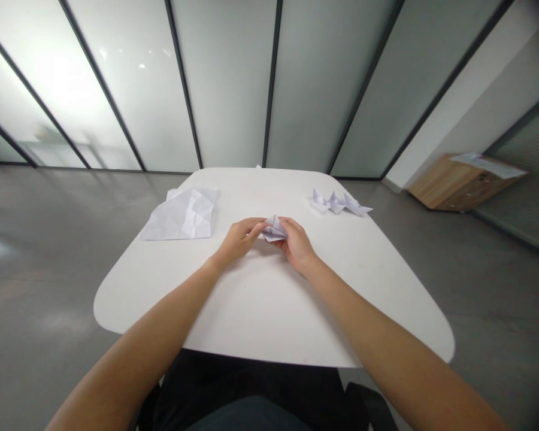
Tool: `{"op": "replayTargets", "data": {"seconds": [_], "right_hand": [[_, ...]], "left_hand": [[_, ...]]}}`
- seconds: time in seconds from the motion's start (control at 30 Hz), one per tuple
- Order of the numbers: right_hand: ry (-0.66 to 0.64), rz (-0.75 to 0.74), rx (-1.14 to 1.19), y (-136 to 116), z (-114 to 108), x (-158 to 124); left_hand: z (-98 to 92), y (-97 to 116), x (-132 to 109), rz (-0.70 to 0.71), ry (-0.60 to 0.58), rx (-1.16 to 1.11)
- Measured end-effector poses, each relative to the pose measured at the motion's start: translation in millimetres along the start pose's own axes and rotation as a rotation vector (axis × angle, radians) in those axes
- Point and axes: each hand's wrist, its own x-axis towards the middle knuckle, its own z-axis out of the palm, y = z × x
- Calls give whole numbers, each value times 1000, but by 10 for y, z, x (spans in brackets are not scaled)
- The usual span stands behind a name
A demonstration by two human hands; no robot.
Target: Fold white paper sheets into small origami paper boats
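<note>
Dark clothing (251,413) shows before the white table (269,323); over its middle, left hand (239,238) and right hand (299,244) share a grip on folded paper (275,230) (peaked on top); beyond lie creased sheets (174,218), left, and paper boats (336,205), right.

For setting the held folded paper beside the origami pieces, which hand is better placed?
Probably the right hand: it holds the folded paper and is nearer the origami pieces. The left hand holds it too, but sits nearer the creased sheets.
</note>
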Motion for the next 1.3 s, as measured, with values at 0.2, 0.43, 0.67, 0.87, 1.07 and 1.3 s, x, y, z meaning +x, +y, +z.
{"op": "replayTargets", "data": {"seconds": [0.2, 0.43, 0.67, 0.87, 1.07, 1.3], "right_hand": [[60, -68, -85, 32, -64, 48], [-8, 106, -37, -1, -46, 12], [-20, -212, -360, -77, -65, -9], [-57, -293, -490, -69, -122, 14], [-80, -168, -381, 57, -113, 56], [25, -23, -134, -64, -30, -19]], "left_hand": [[28, -34, -15, 5, -22, 36], [-55, 34, -19, 152, 72, 338], [-63, 53, -12, 101, 100, 292], [-48, -8, -4, -68, 123, 232], [-32, -54, 0, -193, 188, 60], [63, 2, 8, -239, 141, -529]]}}
